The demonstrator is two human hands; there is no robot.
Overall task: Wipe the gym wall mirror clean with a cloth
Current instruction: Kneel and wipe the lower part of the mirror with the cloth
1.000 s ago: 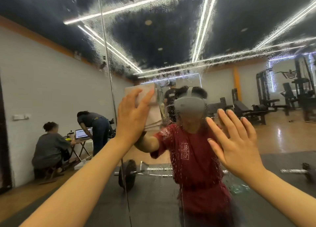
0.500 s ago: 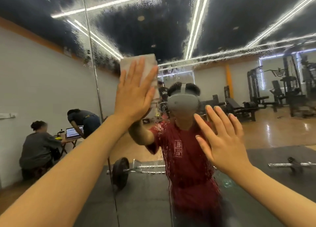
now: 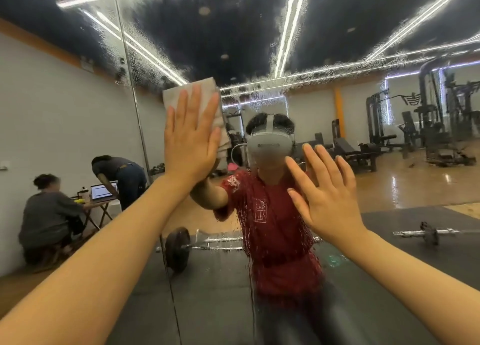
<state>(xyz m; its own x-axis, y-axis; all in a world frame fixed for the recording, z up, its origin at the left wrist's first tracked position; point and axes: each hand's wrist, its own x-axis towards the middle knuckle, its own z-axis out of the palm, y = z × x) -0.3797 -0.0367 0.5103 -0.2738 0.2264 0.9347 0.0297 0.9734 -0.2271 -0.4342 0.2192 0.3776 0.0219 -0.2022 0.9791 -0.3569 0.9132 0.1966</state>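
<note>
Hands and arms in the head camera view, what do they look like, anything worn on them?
Both forearms are bare right to the frame's edge: no sleeves, gloves, watch or rings show on the left hand or the right hand. Nails look short and unpainted. The mirror reflects a short red sleeve on the upper arm, part of a red T-shirt with a small white mark on the chest.

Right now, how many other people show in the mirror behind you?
2, both reflected at lower left: one seated person at the folding table, one bending person over the laptop. Others may be hidden.
</note>
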